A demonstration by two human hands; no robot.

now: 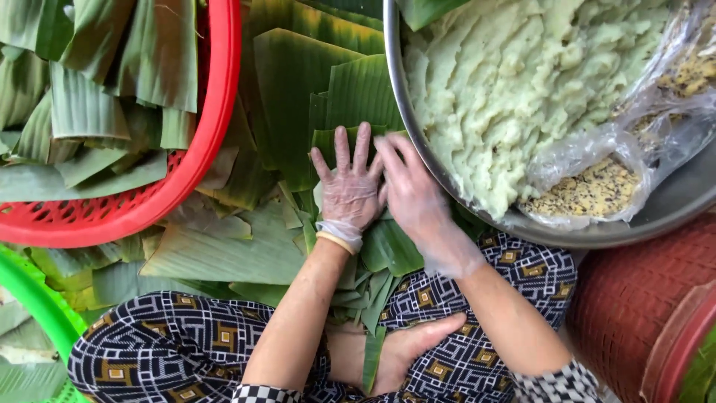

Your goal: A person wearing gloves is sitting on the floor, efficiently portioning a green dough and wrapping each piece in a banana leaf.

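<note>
1. One view only, from a camera worn on the head.
2. Looks almost straight down over the lap and patterned trousers (186, 343) toward the floor.
3. Sits close: forearms fill the lower middle, left hand (349, 190) and right hand (410, 195) near the centre on banana leaves (298, 97).
4. Cuts off the red basket (212, 127) at top left and the metal bowl (671, 205) at top right.
5. No second view, so no shared area.
</note>
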